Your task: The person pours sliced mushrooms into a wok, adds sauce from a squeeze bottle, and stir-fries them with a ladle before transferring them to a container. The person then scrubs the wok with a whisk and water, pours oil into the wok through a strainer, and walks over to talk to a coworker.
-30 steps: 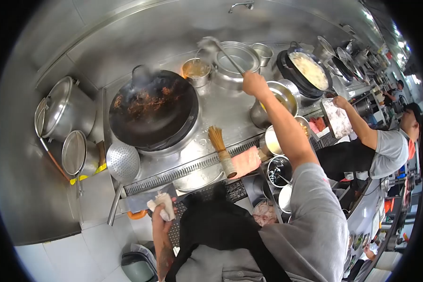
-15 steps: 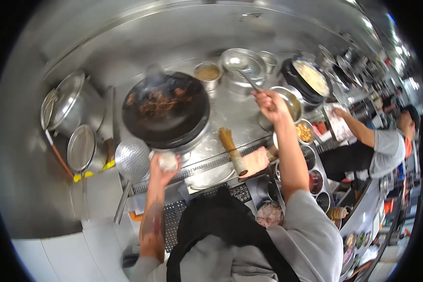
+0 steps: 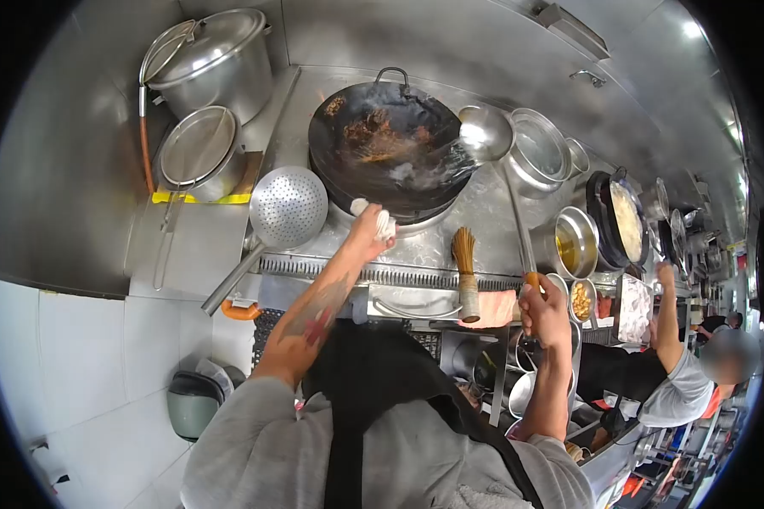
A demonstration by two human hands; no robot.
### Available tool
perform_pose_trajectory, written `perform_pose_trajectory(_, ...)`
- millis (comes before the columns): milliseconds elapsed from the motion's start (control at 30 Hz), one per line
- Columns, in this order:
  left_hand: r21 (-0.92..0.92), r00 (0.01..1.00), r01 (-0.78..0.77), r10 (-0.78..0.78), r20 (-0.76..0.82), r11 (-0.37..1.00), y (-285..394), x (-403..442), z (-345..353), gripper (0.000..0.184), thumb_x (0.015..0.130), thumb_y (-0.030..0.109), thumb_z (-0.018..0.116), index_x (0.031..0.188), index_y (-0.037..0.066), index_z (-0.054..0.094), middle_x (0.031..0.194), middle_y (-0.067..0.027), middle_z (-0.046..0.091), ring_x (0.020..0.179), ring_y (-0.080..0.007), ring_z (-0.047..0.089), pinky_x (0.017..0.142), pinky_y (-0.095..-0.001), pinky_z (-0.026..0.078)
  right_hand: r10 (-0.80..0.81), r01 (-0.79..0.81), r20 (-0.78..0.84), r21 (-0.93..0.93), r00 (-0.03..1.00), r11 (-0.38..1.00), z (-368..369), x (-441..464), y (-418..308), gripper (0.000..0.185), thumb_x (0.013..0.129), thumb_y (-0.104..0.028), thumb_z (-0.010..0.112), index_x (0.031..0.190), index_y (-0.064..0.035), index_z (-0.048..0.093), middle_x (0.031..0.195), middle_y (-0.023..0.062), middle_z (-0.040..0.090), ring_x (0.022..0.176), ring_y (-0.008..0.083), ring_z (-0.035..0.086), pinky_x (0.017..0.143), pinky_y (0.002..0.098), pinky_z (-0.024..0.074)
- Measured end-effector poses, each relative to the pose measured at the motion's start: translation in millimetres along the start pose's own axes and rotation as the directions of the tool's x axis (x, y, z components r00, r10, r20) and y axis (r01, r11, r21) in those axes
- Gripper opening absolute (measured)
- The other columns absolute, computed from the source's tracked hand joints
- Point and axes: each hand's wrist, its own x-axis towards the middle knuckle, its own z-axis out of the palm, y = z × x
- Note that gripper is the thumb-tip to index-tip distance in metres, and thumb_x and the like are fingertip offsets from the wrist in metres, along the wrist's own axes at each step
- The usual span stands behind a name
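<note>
My left hand (image 3: 370, 237) is closed round a folded white cloth (image 3: 384, 224) at the near rim of a black wok (image 3: 327, 157). Browned, finely chopped food (image 3: 380, 140) lies in the wok, with whitish steam or splashing liquid over its right half. My right hand (image 3: 544, 312) grips the wooden end of a long-handled ladle (image 3: 486, 134). The ladle's bowl is tipped over the wok's right rim, and a blurred stream of clear liquid falls from it into the wok.
A perforated skimmer (image 3: 289, 206) lies left of the wok, beside a sieve (image 3: 199, 146) and a lidded stockpot (image 3: 216, 64). To the right are a bamboo brush (image 3: 465, 271), a pot of yellowish liquid (image 3: 575, 243) and a water pot (image 3: 540, 146). A co-worker (image 3: 679, 382) stands further right.
The ladle has swung left from above the pots to the wok, where liquid now pours out. My right hand has come down nearer my body. The view has shifted; my left hand stays at the wok rim.
</note>
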Motion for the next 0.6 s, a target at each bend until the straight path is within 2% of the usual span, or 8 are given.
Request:
perform_pose_trajectory(67,0.182,0.984,-0.175,0.176,0.007,0.968,-14.3,-31.5,-15.3,0.025,0.097,0.030,0.052,0.108,0.008,0.053,0.091,-0.0106,0.063,0.077,-0.0249,0.065,0.055,-0.0359,0.049,-0.227,0.174,-0.137,-0.319,0.964,0.932,-2.7,8.5,19.1,0.025,0.097,-0.011,0.049,0.119,0.0011,0.052,0.069,0.0030,0.052,0.046,0.0081,0.050,0.035,0.0242,0.0366)
perform_pose_trajectory(167,0.217,0.974,-0.189,0.211,-0.086,0.958,-26.0,-87.7,-13.6,0.030,0.096,0.032,0.061,0.113,0.008,0.056,0.092,-0.0062,0.064,0.077,-0.0213,0.066,0.057,-0.0343,0.052,-0.200,0.154,-0.142,-0.278,0.970,0.948,-30.9,59.8,40.4,0.026,0.094,-0.008,0.049,0.118,0.0014,0.052,0.065,0.0016,0.050,0.043,0.0090,0.047,0.036,0.0251,0.0361)
perform_pose_trajectory(300,0.439,0.962,-0.127,0.218,-0.165,0.890,-36.6,-113.6,-31.5,0.036,0.089,0.026,0.072,0.115,0.006,0.058,0.090,-0.0061,0.063,0.073,-0.0180,0.065,0.054,-0.0301,0.052,-0.116,0.103,0.039,0.255,0.992,0.962,-94.3,161.7,-0.4,0.017,0.091,-0.013,0.050,0.102,0.0001,0.054,0.058,-0.0008,0.044,0.040,0.0117,0.043,0.035,0.0277,0.0346)
perform_pose_trajectory(367,0.420,0.941,-0.144,0.256,-0.223,0.896,-40.3,-117.2,-28.2,0.039,0.089,0.027,0.072,0.116,0.004,0.057,0.086,-0.0075,0.064,0.070,-0.0180,0.065,0.053,-0.0299,0.053,-0.156,0.155,0.002,0.124,0.988,0.980,-130.5,228.2,-10.8,0.015,0.091,-0.012,0.049,0.098,0.0006,0.051,0.061,0.0026,0.050,0.043,0.0136,0.050,0.038,0.0288,0.0405)
perform_pose_trajectory(400,0.386,0.925,-0.177,0.286,-0.248,0.906,-46.0,-120.7,-27.7,0.039,0.090,0.029,0.070,0.116,0.002,0.057,0.082,-0.0088,0.064,0.068,-0.0189,0.065,0.054,-0.0305,0.053,-0.133,0.109,-0.126,-0.180,0.983,0.978,-140.9,243.2,-20.8,0.017,0.090,-0.013,0.051,0.098,0.0018,0.052,0.064,0.0064,0.055,0.045,0.0163,0.055,0.042,0.0304,0.0444)
perform_pose_trajectory(433,0.341,0.933,-0.159,0.254,-0.256,0.927,-48.9,-122.5,-34.7,0.041,0.093,0.032,0.066,0.119,0.003,0.055,0.088,-0.0122,0.066,0.069,-0.0220,0.066,0.057,-0.0324,0.055,-0.138,0.003,-0.264,-0.455,0.955,0.890,-148.3,256.9,-32.3,0.019,0.090,-0.014,0.053,0.099,0.0030,0.052,0.067,0.0101,0.060,0.048,0.0191,0.059,0.046,0.0320,0.0483)
perform_pose_trajectory(500,0.228,0.951,-0.153,0.206,-0.230,0.961,-58.2,-134.6,-34.4,0.043,0.094,0.027,0.051,0.130,0.003,0.049,0.106,-0.0200,0.067,0.080,-0.0297,0.068,0.067,-0.0393,0.058,-0.408,-0.099,-0.408,-0.796,0.817,0.597,-177.1,314.8,-0.9,0.022,0.087,-0.015,0.054,0.095,0.0051,0.056,0.075,0.0177,0.065,0.057,0.0247,0.066,0.052,0.0345,0.0532)
perform_pose_trajectory(600,0.266,0.940,-0.178,0.244,-0.240,0.947,-75.0,-147.0,-47.1,0.047,0.088,0.019,0.046,0.132,0.003,0.048,0.108,-0.0216,0.067,0.079,-0.0306,0.068,0.067,-0.0399,0.058,-0.373,-0.179,-0.439,-0.809,0.817,0.560,-188.4,346.2,14.7,0.023,0.089,-0.010,0.050,0.101,0.0094,0.050,0.073,0.0128,0.060,0.054,0.0195,0.060,0.048,0.0310,0.0509)
